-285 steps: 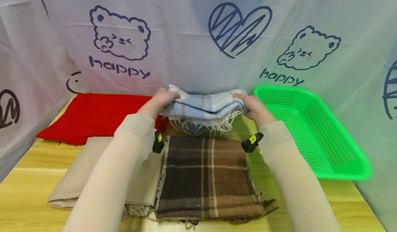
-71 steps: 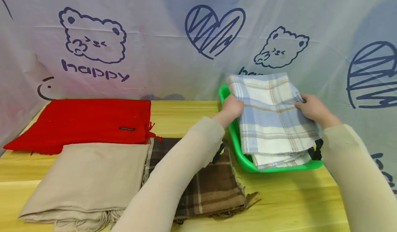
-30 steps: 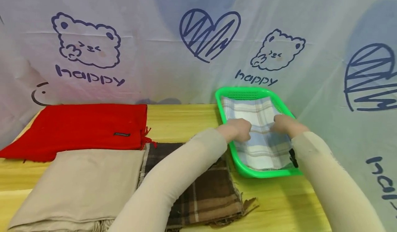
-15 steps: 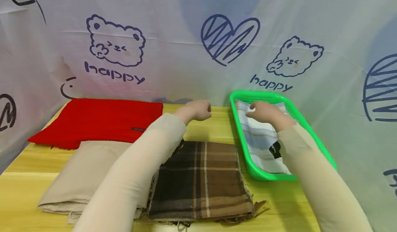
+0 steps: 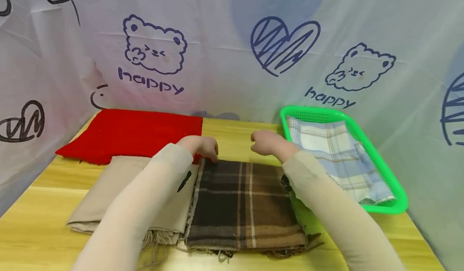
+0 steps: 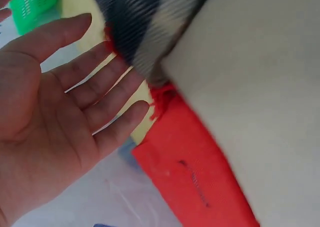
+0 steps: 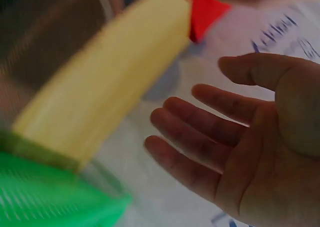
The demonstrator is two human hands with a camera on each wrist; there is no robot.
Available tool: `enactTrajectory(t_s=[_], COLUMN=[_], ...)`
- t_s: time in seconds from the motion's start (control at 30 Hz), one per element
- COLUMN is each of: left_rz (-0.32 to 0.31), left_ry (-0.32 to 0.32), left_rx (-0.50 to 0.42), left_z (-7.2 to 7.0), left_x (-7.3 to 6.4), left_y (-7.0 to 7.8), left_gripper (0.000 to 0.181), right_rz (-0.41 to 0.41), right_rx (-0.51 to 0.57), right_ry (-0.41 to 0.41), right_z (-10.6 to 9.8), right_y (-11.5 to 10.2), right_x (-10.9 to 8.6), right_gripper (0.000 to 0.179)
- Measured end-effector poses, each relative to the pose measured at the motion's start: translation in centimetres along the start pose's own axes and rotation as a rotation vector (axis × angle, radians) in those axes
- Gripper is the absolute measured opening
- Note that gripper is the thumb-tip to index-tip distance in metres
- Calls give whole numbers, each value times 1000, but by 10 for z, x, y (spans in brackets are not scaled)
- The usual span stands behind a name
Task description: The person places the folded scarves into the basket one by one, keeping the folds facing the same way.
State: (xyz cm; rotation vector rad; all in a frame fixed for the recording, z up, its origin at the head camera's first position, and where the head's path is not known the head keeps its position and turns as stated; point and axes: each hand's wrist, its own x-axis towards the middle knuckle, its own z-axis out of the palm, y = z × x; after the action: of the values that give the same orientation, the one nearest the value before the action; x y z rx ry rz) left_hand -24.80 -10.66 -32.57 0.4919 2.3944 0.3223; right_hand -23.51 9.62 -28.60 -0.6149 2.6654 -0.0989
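The folded black-and-brown plaid cloth with fringed ends (image 5: pixel 243 206) lies flat on the yellow wood-grain table (image 5: pixel 47 206), in front of the person. At its far-left corner is the left hand (image 5: pixel 204 146), palm facing in, the fingers nearly straight and slightly spread, with the thumb held away from them; whether the fingertips touch the fabric I cannot tell. The right hand (image 5: pixel 268 143) is just beyond the plaid cloth's far edge — its fingers loosely bent and apart, its thumb clear of them. Beside the plaid cloth on the left lies a folded plain beige cloth with a tasselled end (image 5: pixel 174 212), partly hidden by the left cream sleeve (image 5: pixel 123 210). Beyond the plaid cloth's far-left corner is a folded bright red cloth (image 5: pixel 137 134), its red tassels near that corner. To the right of the plaid cloth, and reaching farther back, stands a green perforated plastic basket (image 5: pixel 398 204); a folded pale blue-and-white checked cloth (image 5: pixel 322 142) lies inside it. Behind the plaid cloth, past the table, hangs a whitish sheet printed with bears and hearts (image 5: pixel 217 77).
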Motion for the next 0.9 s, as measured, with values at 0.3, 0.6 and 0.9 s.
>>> enactTrajectory(t_s=[0.3, 0.6, 0.9], left_rz=[-116, -45, -48], left_ry=[-11, 7, 174], left_rx=[169, 175, -26], left_z=[20, 17, -3], left_x=[13, 17, 12], left_y=[12, 12, -3], left_gripper=[23, 41, 29], right_rz=[96, 193, 346], right_rx=[-119, -141, -75], right_ry=[-228, -154, 210], right_z=[46, 56, 57], right_y=[-2, 6, 14], right_x=[20, 22, 41], right_gripper=[30, 22, 28])
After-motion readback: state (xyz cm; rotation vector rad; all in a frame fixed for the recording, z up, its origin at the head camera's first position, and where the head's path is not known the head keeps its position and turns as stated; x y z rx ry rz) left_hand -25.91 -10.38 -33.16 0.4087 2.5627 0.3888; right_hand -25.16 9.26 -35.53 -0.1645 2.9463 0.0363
